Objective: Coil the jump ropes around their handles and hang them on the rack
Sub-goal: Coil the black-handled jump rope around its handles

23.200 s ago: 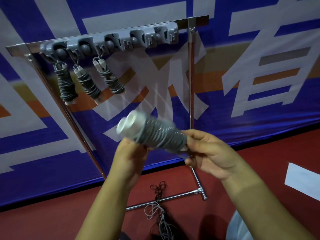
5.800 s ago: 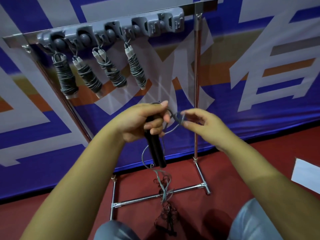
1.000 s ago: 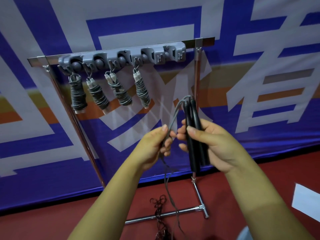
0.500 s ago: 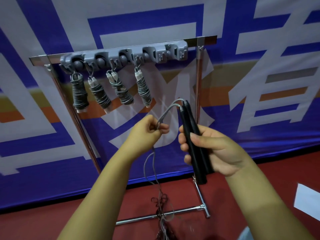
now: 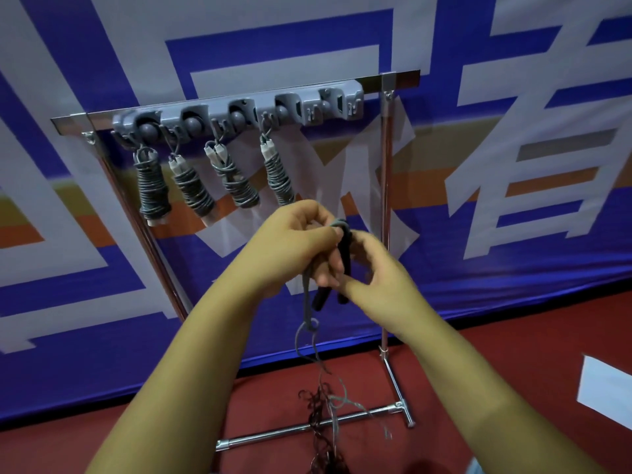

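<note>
With the two black handles [image 5: 345, 258] gripped in the right hand [image 5: 372, 271] and the grey rope [image 5: 307, 302] pinched by the left hand [image 5: 301, 241] before the rack [image 5: 239, 114], early turns could be loosened if tension is lost in the kinked trailing cord.

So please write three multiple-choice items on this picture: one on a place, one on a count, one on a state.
1. Where does the loose grey cord trail?
A. to the floor
B. over the rack's top bar
C. round the left wrist

2. How many coiled ropes hang on the rack?
A. two
B. four
C. six

3. The black handles are:
A. hanging on a hook
B. lying on the floor
C. held in the hands

Key: 1 A, it drops below the hands to the floor. 2 B, four bundles hang in a row. 3 C, right hand grips them; left hand holds the cord.
</note>
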A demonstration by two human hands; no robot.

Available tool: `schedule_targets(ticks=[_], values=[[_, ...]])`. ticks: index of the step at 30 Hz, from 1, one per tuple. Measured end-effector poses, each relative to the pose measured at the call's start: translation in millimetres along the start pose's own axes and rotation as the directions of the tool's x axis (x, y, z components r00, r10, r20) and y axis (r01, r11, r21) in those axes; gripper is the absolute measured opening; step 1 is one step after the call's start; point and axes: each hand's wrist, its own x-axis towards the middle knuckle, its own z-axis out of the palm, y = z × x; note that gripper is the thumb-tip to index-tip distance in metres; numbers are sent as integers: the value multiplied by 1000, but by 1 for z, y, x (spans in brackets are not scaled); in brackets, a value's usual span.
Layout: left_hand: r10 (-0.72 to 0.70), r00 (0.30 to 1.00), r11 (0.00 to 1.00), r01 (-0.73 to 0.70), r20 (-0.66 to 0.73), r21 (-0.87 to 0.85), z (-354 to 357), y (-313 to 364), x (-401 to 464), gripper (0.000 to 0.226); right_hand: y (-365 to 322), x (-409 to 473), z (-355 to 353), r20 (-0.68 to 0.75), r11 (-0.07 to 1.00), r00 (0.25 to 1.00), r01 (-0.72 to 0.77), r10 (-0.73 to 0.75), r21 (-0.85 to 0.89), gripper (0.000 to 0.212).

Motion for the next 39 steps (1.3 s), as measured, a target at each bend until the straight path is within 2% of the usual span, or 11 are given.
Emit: schedule_targets(ticks=[3, 7, 11, 14, 18, 21, 24, 29, 33, 36, 39], values=[[-31, 998, 999, 32, 57, -28, 7, 4, 1, 9, -5, 2, 3, -105, 995, 990, 91, -95, -46, 34], [-64, 992, 985, 81, 108, -153, 5, 3, 0, 11, -5, 6, -2, -38, 998, 999, 30, -27, 59, 5], [-140, 980, 918, 181, 139, -353, -4, -8, 0, 10, -7, 4, -13, 118, 956, 993, -53, 19, 288, 8], [-166, 967, 889, 232, 193, -395, -9, -17, -1, 3, -9, 0, -24, 173, 966, 985, -39, -6, 256, 5], [-192, 947, 870, 286, 260, -402, -11, -24, -7, 13, -10, -3, -25, 151, 949, 988, -12, -38, 316, 10], [-202, 933, 822, 327, 298, -467, -5, -28, -10, 25, -12, -3, -22, 110, 893, 992, 0, -55, 450, 21], [-220, 929, 759, 354, 297, -546, 3, -31, -12, 25, -14, -3, -16, 38, 872, 998, 28, -53, 489, 31], [-224, 927, 748, 361, 300, -557, 14, -42, -13, 14, -21, 1, -5, -182, 797, 971, -12, 152, 604, 39], [-169, 891, 727, 401, 422, -557, 13, -51, -17, 13, -26, 1, 2, -203, 761, 953, -42, 225, 647, 42], [-245, 913, 767, 388, 325, -512, 13, -53, -15, 13, -29, 1, 6, -204, 734, 946, -47, 250, 677, 43], [-277, 923, 829, 370, 267, -419, 11, -50, -16, 17, -28, 3, 6, -254, 781, 922, -77, 293, 620, 31]])
